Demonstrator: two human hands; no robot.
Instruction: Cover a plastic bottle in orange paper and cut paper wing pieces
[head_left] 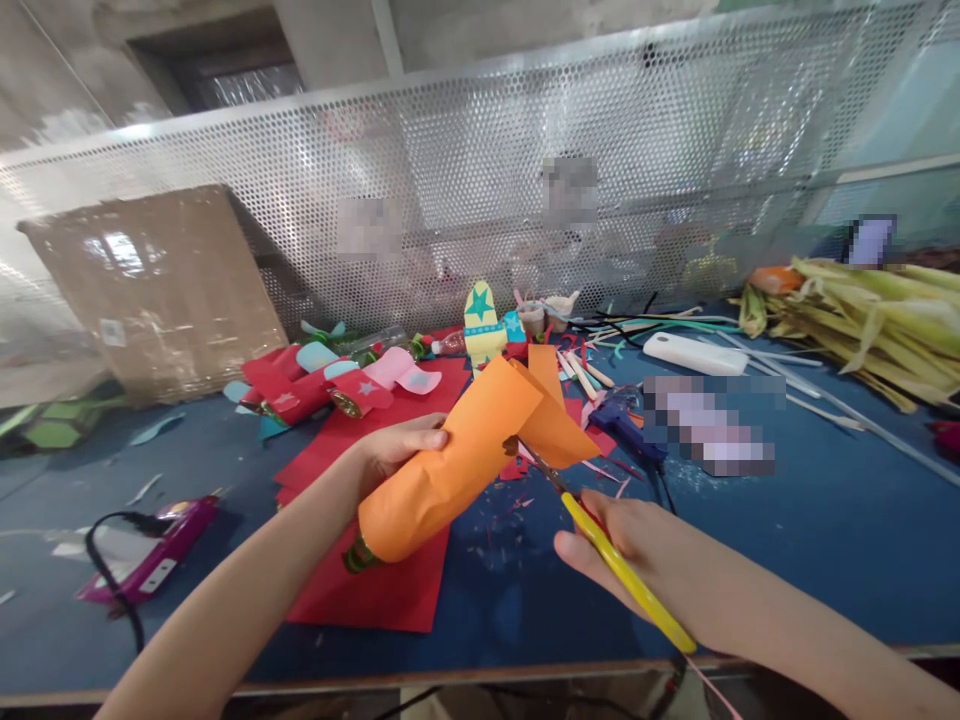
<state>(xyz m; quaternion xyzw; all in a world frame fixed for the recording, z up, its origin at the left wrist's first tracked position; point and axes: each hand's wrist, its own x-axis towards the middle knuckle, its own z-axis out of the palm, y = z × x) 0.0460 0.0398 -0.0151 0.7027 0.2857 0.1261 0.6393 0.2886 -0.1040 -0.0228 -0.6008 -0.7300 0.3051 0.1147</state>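
Orange paper [450,460] is rolled around what looks like a bottle, whose dark green end [360,555] pokes out at the lower left. My left hand [401,440] grips this roll from its left side, thumb on top and the other fingers hidden behind. In my right hand [626,535] are scissors with yellow handles [634,580]. Their blades point up and left and meet the orange paper near the roll's upper end, where a loose flap [562,435] hangs to the right. Red sheets [401,600] lie beneath the roll.
Red paper-wrapped bottles [289,385] and a yellow paper rocket shape [480,320] stand at the back. A blue glue gun [630,430] and a white object [694,355] lie right, before dried husks [862,310]. A purple power strip [154,555] sits left, near leaning cardboard [157,290].
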